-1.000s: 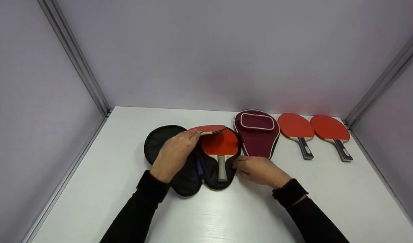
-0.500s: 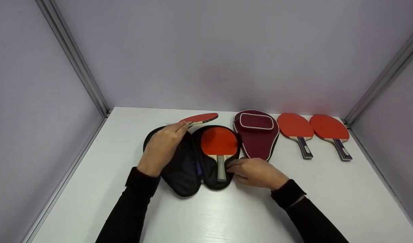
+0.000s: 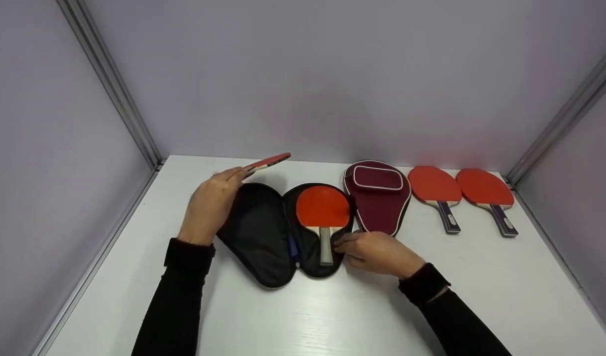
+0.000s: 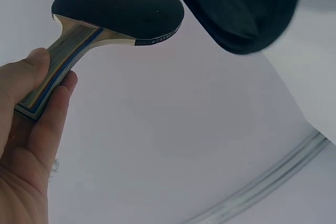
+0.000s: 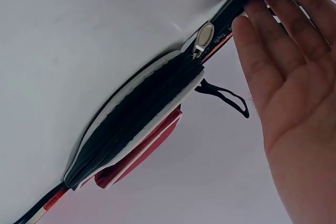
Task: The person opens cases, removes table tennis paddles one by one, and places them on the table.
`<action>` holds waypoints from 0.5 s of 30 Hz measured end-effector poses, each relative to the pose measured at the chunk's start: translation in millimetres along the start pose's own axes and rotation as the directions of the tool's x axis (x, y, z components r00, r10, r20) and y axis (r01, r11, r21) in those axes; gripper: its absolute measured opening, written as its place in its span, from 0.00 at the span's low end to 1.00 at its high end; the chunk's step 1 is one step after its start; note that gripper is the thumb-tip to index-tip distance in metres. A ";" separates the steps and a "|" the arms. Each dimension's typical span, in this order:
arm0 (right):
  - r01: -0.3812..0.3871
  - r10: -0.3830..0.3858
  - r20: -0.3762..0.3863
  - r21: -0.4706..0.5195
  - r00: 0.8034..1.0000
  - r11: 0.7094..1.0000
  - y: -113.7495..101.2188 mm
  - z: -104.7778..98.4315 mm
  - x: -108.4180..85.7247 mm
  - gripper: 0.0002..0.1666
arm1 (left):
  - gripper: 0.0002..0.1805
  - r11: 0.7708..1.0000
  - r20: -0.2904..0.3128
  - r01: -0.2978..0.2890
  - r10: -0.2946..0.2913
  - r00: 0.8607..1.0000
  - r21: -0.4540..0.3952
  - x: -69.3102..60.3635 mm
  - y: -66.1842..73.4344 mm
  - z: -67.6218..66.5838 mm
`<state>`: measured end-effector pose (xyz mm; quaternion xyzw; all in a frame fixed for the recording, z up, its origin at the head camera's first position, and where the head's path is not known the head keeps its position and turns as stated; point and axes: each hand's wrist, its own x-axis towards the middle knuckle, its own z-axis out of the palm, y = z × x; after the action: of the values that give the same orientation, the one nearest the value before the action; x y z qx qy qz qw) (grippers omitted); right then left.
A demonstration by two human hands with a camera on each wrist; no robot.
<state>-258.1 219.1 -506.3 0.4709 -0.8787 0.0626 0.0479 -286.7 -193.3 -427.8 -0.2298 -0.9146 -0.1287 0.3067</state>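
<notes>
My left hand (image 3: pixel 211 205) grips a table tennis paddle (image 3: pixel 268 162) by its handle, above the far left of the table. In the left wrist view, the paddle's black face (image 4: pixel 118 6) and striped handle show. Below lies a black paddle case (image 3: pixel 260 232), unfolded flat. Another paddle (image 3: pixel 322 205) rests in its right half, red side up, with a pale handle. My right hand (image 3: pixel 374 252) is at that half's right edge, fingertips beside the handle. In the right wrist view its fingers (image 5: pixel 275 40) look fairly straight; their contact with the case is partly hidden.
A maroon case (image 3: pixel 382 212) with white piping lies right of the black one, near the back wall. Its zipper pull (image 5: pixel 205 34) shows in the right wrist view. Two red paddles with dark handles, one inner (image 3: pixel 434 184) and one outer (image 3: pixel 483 187), lie farther right.
My left hand has carried its paddle up and left, away from above the black case. My right hand has shifted slightly left, closer to the handle of the paddle in the case.
</notes>
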 end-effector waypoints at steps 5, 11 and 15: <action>0.002 -0.002 -0.002 -0.001 1.000 1.000 0.5 0.7 -0.2 0.16 | 0.19 0.995 0.016 0.092 -0.092 0.996 -0.023 -5.0 -23.2 -8.8; -0.029 0.029 0.019 0.021 0.999 0.999 0.1 -0.5 0.2 0.16 | 0.19 0.978 0.029 0.200 -0.199 0.980 -0.055 -14.0 -53.1 -16.2; -0.042 0.041 0.031 0.026 0.999 0.999 -0.7 -0.3 0.6 0.17 | 0.19 0.969 0.004 0.237 -0.237 0.971 -0.067 -20.8 -68.9 -18.9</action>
<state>-257.9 218.3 -505.8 0.4542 -0.8879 0.0683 0.0269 -296.9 -266.9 -432.6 -0.1287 -0.9301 -0.1956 0.2831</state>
